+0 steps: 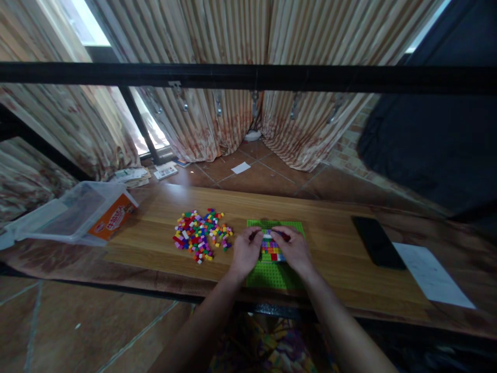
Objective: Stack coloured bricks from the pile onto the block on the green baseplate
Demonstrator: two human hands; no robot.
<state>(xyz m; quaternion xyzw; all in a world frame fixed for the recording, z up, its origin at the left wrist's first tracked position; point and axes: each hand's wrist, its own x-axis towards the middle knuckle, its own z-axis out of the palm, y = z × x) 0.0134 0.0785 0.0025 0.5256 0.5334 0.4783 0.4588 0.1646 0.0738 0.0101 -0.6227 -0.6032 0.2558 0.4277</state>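
A green studded baseplate (272,274) lies on the wooden table in front of me. A patch of small coloured bricks (271,248) is built on its middle. My left hand (244,253) rests on the plate's left edge, fingers curled and pinched at the top of the patch. My right hand (295,249) sits on the right side, fingers curled the same way onto the top row. What the fingertips pinch is too small to name. A loose heap of small coloured bricks (202,234) lies to the left of the plate.
A clear plastic box with an orange label (83,211) stands at the table's left end. A black phone (376,241) and a white sheet (430,274) lie to the right. A black bar (248,76) crosses above; curtains hang behind.
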